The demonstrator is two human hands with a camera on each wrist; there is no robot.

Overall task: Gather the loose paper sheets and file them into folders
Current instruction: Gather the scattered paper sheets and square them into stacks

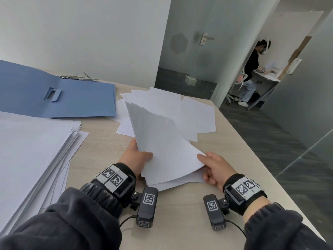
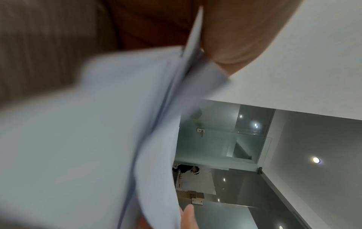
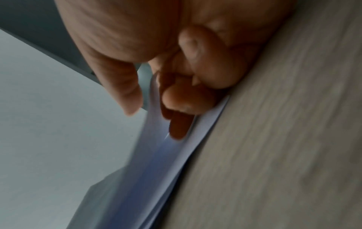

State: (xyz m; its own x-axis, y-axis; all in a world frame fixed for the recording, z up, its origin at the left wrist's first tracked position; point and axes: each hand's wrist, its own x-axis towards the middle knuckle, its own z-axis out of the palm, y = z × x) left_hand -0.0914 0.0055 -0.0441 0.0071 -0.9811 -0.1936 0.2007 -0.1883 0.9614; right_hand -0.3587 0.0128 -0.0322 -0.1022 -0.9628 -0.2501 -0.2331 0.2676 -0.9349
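Near the front edge of the pale wood-grain table [image 1: 180, 222], both hands hold a thin sheaf of white paper sheets [image 1: 162, 141], tilted up off the surface with its far end raised and curling. The left hand [image 1: 137, 157] grips the sheaf's left edge, thumb on top and fingers hidden beneath; the left wrist view shows the sheets' edge [image 2: 188, 51] pinched against the thumb [image 2: 235, 38], though blurred. The right hand [image 1: 216, 168] pinches the near right corner, thumb above and curled fingers [image 3: 176, 124] tucked under the top sheets, with more white sheets [image 3: 205, 124] lying between the fingers and the table. Beyond the held sheaf, loose white sheets [image 1: 198, 114] lie fanned and overlapping toward the table's far right corner. An open blue card folder [image 1: 72, 98] lies flat by the far left edge, a slit tab on its inner flap and a metal fastener [image 1: 79, 77] at its far side. Along the left edge sits a large uneven stack of white paper [image 1: 32, 150]. Past the table, through a doorway, another person [image 1: 252, 69] bends over a desk.
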